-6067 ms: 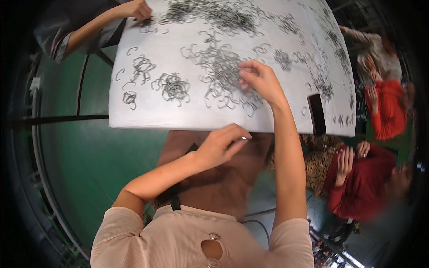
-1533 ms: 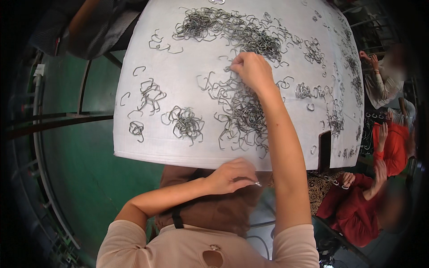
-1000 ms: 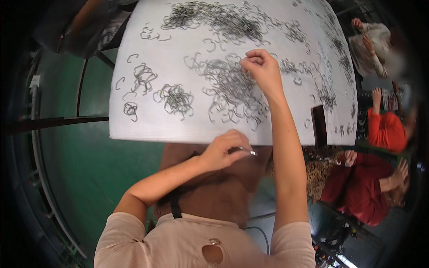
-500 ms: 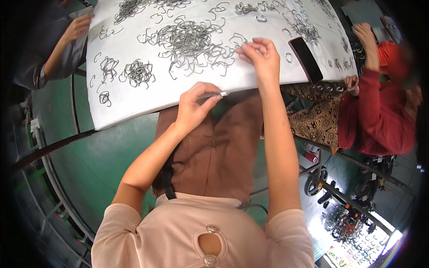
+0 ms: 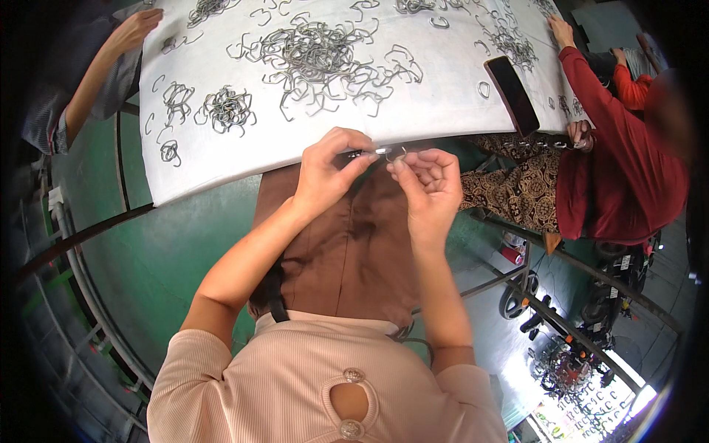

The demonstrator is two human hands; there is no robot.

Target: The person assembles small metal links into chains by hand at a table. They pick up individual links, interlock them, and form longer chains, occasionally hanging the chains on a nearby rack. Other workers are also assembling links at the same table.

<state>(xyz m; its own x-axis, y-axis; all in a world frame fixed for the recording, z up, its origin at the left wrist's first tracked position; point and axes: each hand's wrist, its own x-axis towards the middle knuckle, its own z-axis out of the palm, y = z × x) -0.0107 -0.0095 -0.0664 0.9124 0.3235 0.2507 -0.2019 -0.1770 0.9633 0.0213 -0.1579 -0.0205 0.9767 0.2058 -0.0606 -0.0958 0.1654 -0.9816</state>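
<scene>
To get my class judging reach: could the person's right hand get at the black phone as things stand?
Probably yes: the phone lies near the table edge, with no visible obstacle between it and the right hand, though that hand pinches a bent metal piece.

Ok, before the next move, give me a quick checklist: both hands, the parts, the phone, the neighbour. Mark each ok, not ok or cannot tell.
1. Left hand gripping its small metal piece: ok, pinched at thumb and fingers.
2. Right hand gripping one bent wire piece: ok, held at the fingertips.
3. The two pieces linked: cannot tell, close together but too small.
4. Loose wire pieces in one heap: not ok, spread over the white table in several.
5. Phone apart from both hands: ok, lying to their right.
6. Red-sleeved co-worker apart from both hands: ok.
</scene>
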